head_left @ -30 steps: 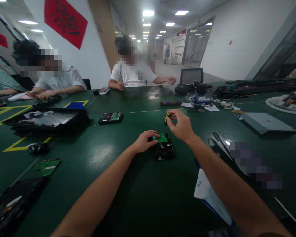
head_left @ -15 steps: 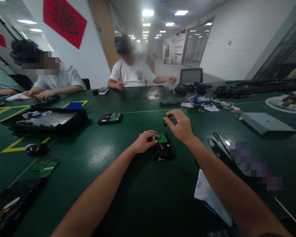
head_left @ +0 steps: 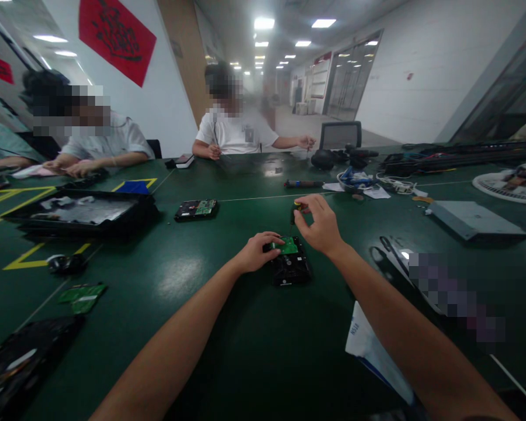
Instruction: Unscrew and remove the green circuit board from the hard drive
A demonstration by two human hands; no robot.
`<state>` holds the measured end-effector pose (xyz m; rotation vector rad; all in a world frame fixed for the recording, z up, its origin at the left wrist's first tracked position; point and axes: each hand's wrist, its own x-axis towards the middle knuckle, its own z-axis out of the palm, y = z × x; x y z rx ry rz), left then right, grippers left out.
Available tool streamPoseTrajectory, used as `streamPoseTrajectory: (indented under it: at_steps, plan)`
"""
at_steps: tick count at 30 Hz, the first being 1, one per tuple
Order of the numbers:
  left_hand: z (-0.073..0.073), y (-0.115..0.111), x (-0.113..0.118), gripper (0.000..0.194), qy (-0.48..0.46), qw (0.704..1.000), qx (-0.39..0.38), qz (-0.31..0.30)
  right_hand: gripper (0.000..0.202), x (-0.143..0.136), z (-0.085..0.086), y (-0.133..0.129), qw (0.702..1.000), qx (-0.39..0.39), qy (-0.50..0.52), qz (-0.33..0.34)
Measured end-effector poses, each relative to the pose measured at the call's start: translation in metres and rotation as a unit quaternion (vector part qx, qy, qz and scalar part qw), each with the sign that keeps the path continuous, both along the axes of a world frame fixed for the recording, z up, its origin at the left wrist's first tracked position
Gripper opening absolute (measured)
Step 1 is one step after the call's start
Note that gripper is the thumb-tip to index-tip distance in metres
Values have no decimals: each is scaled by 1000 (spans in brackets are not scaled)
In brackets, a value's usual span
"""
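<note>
A black hard drive (head_left: 291, 270) with a green circuit board (head_left: 289, 245) on its upper face lies on the dark green table (head_left: 228, 310). My left hand (head_left: 259, 251) grips the drive's left side, its fingers resting on the board's edge. In my right hand (head_left: 319, 221) is a small screwdriver (head_left: 293, 215) with a yellow and black handle, held upright between thumb and fingers. Its shaft points down at the far edge of the board; the exact tip is too small to make out.
A second drive (head_left: 196, 209) lies farther left, beside a black tray (head_left: 83, 213). At the right are a grey metal box (head_left: 477, 219) and a white packet (head_left: 372, 345). People sit across the table.
My right fingers have shifted slightly on the screwdriver's handle. My left hand and the drive stay in place.
</note>
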<state>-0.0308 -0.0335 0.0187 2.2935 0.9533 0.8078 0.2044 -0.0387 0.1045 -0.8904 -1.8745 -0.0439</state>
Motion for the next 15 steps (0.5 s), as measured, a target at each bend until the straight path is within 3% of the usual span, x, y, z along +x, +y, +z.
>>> streamPoseTrajectory:
  at_steps: [15]
  plan:
    - [-1, 0, -1, 34, 3, 1000, -1, 1, 22, 0, -4, 3, 999, -18, 36, -8]
